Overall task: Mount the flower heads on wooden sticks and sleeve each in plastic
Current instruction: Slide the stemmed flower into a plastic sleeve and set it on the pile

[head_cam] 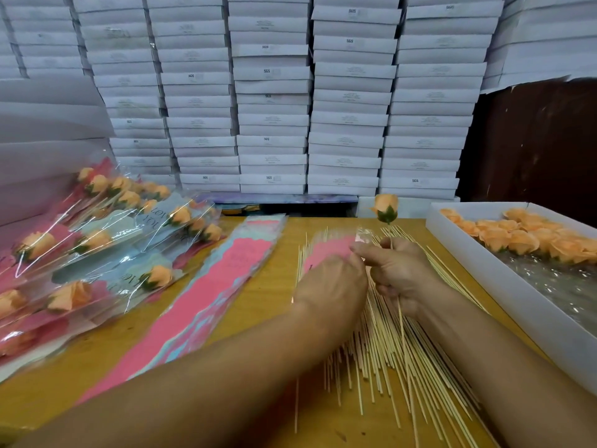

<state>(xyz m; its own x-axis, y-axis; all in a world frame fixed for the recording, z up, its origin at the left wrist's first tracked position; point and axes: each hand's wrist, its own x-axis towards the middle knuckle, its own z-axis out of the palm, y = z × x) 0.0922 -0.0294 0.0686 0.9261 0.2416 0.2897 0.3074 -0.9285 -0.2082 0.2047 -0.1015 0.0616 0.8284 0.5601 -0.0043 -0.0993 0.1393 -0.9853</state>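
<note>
An orange flower head (385, 208) with green sepals sits on top of a thin wooden stick (401, 321), held upright by my right hand (403, 273). My left hand (332, 282) pinches the top of a pink plastic sleeve (326, 250) just left of the stick, over a loose pile of wooden sticks (381, 347). A stack of pink and blue sleeves (206, 295) lies on the table to the left of my hands. Several more orange flower heads (517, 237) fill the far end of a white box.
Finished sleeved flowers (97, 240) are heaped at the left on the yellow wooden table (252, 412). The white box (504, 286) with crinkled clear film stands along the right edge. Stacks of white cartons (274, 92) form a wall behind the table.
</note>
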